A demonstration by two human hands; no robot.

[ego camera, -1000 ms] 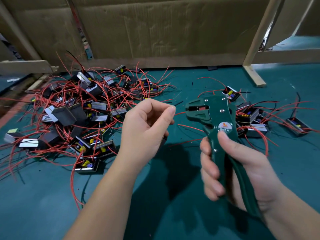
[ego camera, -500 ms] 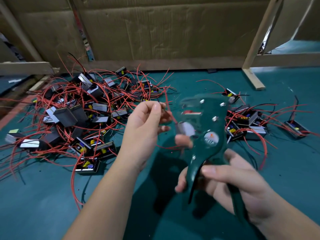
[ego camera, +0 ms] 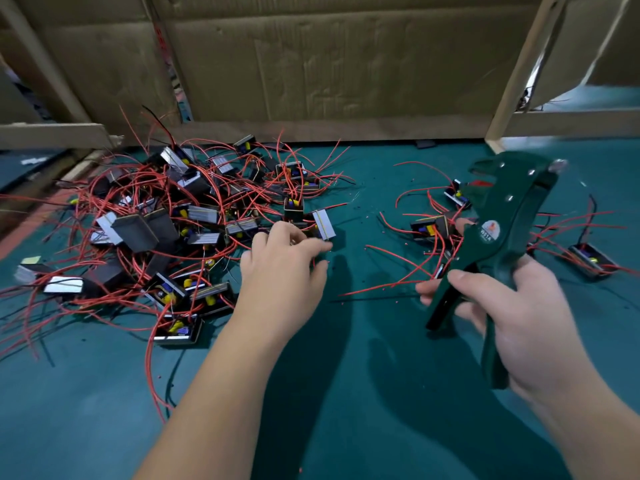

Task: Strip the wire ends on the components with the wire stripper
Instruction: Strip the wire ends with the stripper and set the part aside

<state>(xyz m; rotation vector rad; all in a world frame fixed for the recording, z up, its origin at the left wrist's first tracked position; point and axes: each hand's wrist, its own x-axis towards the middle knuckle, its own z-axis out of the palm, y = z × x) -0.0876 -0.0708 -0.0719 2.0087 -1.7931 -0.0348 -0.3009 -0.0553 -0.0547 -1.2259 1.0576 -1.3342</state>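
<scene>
Fingers (ego camera: 467, 284) of the right hand (ego camera: 512, 317) clamped round its splayed handles, holds the green wire stripper (ego camera: 502, 209) head-up over the teal bench (ego camera: 346, 375). Holds the left hand (ego camera: 284, 271) out low, fingers (ego camera: 277, 237) bent beside a silver-faced component (ego camera: 323, 225) at the edge of the red-wired pile (ego camera: 173, 220); cannot tell whether gripping anything. Just beyond the stripper-holding fingers, a smaller scatter of components (ego camera: 429, 226).

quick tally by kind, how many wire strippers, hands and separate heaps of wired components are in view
wire stripper: 1
hands: 2, left hand and right hand
heaps of wired components: 2, left heap and right heap
total: 5
</scene>
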